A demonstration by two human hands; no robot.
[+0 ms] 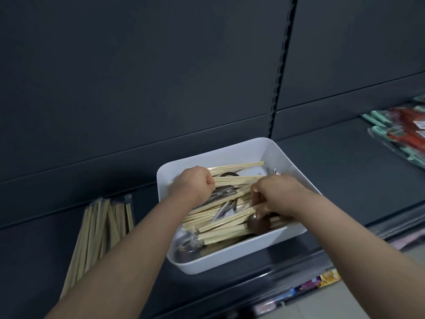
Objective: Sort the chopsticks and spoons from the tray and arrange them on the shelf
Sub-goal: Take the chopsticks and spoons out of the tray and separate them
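Chopsticks of pale, slender wood (230, 217) are held at two places. The left hand (195, 183) is closed in a fist round the left ends of an upper bunch. The right hand (273, 194) has its fingers curled down into the pile and pinches several sticks near their middle. Both hands are inside the white rectangular plastic tray (253, 247), and the left is nearer the bunch's end. The gripped sticks run from the left fist rightward toward the right hand, so their long axis lies across the tray. The looser sticks below slant from near-left up to far-right. Among them lie a round brown spoon (258, 223) and grey metal spoons (226, 209), partly covered. The tray rests on the dark grey shelf (333, 180). To its left a wrapped bundle of pale chopsticks (101, 226) runs roughly front to back. In my judgement the lifted bunch needs turning to match. Teal and red packets (404, 134) lie far right.
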